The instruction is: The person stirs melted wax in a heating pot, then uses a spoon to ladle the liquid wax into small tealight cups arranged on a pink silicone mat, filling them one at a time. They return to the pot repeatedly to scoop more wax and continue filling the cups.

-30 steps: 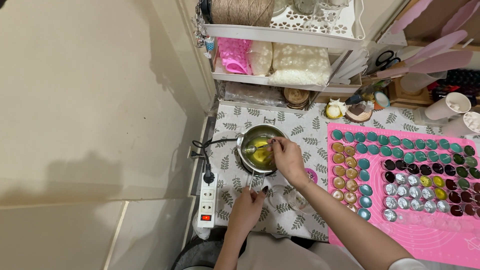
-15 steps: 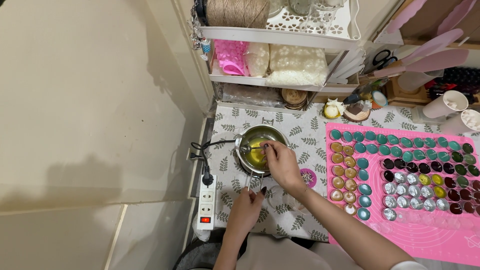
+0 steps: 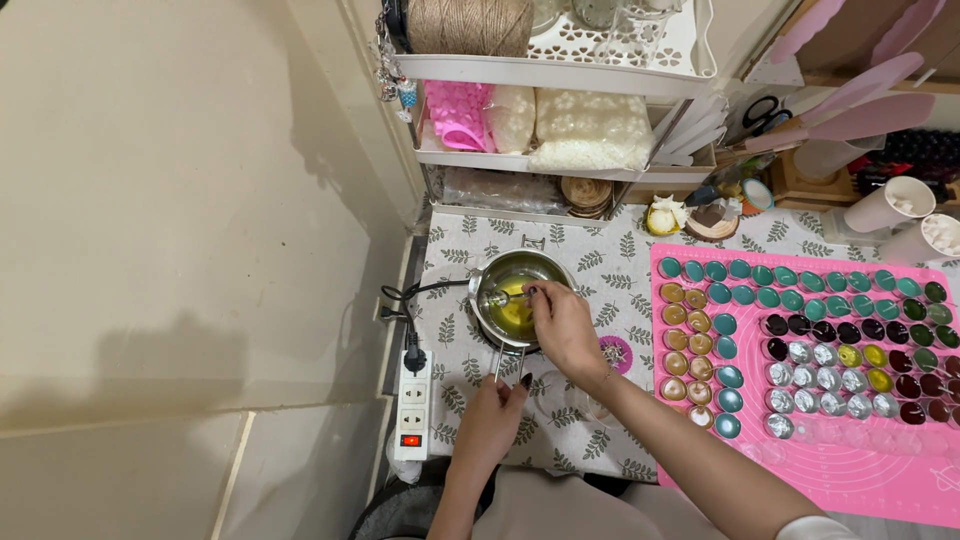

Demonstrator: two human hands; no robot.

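Note:
A small steel pot (image 3: 488, 283) with yellow liquid (image 3: 510, 312) stands on a leaf-patterned cloth. My left hand (image 3: 492, 420) grips the pot's handle at the near side. My right hand (image 3: 562, 325) reaches over the pot's right rim and holds a thin metal stirrer (image 3: 505, 297) whose tip dips into the liquid.
A pink mat (image 3: 900, 470) to the right carries rows of several small round tins, teal, gold, silver and dark. A white power strip (image 3: 411, 405) with a black plug lies left of the pot. A white shelf rack (image 3: 560, 160) stands behind; white cups (image 3: 888, 205) sit far right.
My right hand has shifted slightly over the pot while moving the stirrer in the liquid. My left hand stays on the handle.

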